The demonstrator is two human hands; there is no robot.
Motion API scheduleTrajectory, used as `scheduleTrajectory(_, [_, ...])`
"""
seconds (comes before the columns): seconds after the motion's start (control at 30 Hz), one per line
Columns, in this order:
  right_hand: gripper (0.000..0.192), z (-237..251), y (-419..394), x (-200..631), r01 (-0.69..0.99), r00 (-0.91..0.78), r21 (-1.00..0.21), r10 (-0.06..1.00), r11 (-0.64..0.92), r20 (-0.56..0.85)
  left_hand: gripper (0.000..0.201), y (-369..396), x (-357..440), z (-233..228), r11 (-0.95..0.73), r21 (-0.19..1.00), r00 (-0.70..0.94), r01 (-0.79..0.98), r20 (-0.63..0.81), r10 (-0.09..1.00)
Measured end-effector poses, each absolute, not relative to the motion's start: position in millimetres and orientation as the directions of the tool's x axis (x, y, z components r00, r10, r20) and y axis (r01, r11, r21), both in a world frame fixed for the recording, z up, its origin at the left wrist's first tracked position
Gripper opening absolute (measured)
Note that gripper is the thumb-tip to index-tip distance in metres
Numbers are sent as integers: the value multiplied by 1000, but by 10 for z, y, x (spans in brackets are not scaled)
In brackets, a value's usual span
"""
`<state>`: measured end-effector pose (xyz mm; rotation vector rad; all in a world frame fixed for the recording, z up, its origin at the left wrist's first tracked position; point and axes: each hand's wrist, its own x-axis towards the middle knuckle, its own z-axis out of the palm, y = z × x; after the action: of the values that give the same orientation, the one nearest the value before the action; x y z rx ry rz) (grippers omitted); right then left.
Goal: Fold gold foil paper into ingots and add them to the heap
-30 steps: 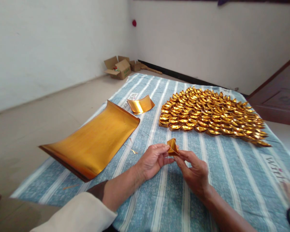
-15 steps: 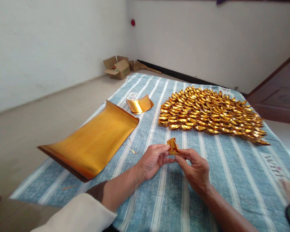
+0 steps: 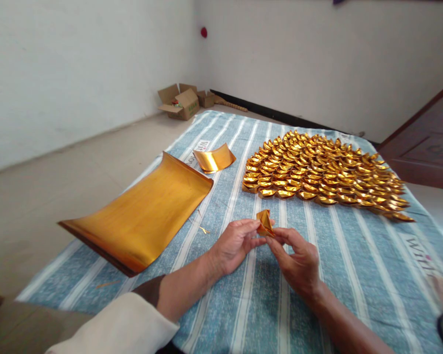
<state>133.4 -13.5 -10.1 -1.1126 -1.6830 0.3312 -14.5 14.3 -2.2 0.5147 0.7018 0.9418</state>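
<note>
Your left hand (image 3: 232, 244) and right hand (image 3: 297, 260) pinch a half-folded gold paper (image 3: 264, 221), fingers closed on it. Crease firmly, matching the finished ingots (image 3: 325, 174) at one o'clock.

Pinched between left hand (image 3: 233, 244) and right hand (image 3: 298, 260): small folded piece (image 3: 264, 222) of glossy gold foil paper, sharply creased. Beneath the grip, woven striped cloth (image 3: 354, 265), matt, slightly coarse. Left of the grip, stack of gold sheets (image 3: 140, 216), smooth, satin sheen, curled edges. Beyond the grip, folded ingots (image 3: 325, 172), mirror-bright, crinkled foil. Far off, matt brown cardboard box (image 3: 180, 102).
</note>
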Motion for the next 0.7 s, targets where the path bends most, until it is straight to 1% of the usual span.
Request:
scheduleTrajectory(0.2, [10,-102,-134,1370,643,-162,-473,711,602,684,21,136,-144,-11,508,672,384,-539,-341,858])
scheduleTrajectory(0.3, [11,-103,-133,1380,651,-174,-447,693,614,699,21,136,-138,-18,521,649,393,-554,-348,851])
scheduleTrajectory(0.4, [12,-90,-141,1371,624,-142,-499,715,601,684,21,136,-126,-21,520,629,408,-578,-329,852])
scheduleTrajectory(0.5, [12,-65,-158,1353,573,-72,-594,758,564,649,21,134,-116,-15,515,622,413,-590,-315,854])
scheduleTrajectory(0.6, [12,-34,-177,1342,512,-16,-701,822,496,570,20,134,-113,-12,512,621,419,-594,-304,855])
scheduleTrajectory(0.7, [12,-14,-192,1343,478,8,-764,867,435,498,19,133,-112,-24,506,620,427,-600,-287,857])
